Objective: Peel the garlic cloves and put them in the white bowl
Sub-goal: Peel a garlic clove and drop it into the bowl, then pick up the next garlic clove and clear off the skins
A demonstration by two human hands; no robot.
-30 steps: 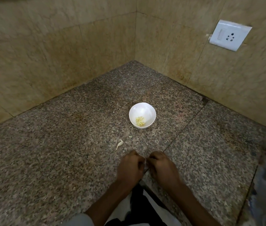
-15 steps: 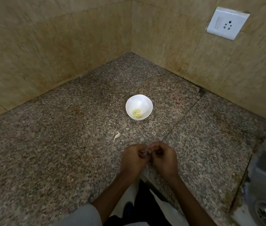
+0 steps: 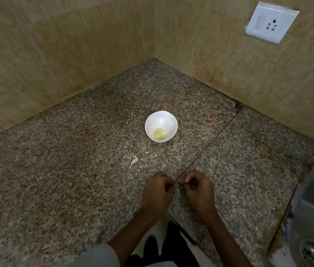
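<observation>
On the near side of the white bowl (image 3: pixel 162 119), the left hand (image 3: pixel 158 190) and right hand (image 3: pixel 197 189) were both curled, fingertips meeting to pinch a small garlic clove (image 3: pixel 180 181). It was mostly hidden, so its long axis could not be read. A peel scrap (image 3: pixel 134 161) lay on the table (image 3: pixel 56 170) short of the bowl. The bowl, holding peeled cloves (image 3: pixel 159 134), sat ahead and slightly left of the hands, apart from them, and the left hand was judged marginally nearer for the drop.
</observation>
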